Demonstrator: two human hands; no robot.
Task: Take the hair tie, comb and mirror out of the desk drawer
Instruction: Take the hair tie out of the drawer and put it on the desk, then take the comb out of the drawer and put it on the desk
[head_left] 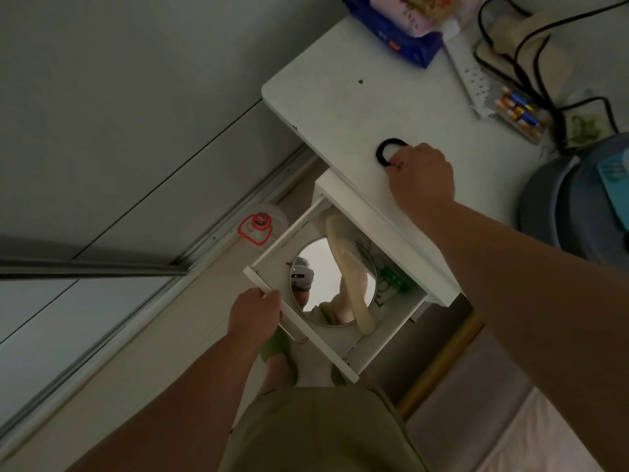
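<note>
A black hair tie [386, 149] lies on the white desk top [333, 107], and my right hand [423, 178] pinches its near side with closed fingers. Below the desk edge the white drawer [320, 338] stands pulled out. Inside it a round mirror [320, 277] lies flat, and a cream comb [347, 267] rests across the mirror's right half. My left hand [253, 313] grips the drawer's front panel at its left end.
A blue packet [391, 32], a white power strip [471, 76] with black cables and a box of batteries [517, 110] sit at the desk's back. A green object [393, 279] lies in the drawer's right side. A blue-grey container [578, 199] stands at right.
</note>
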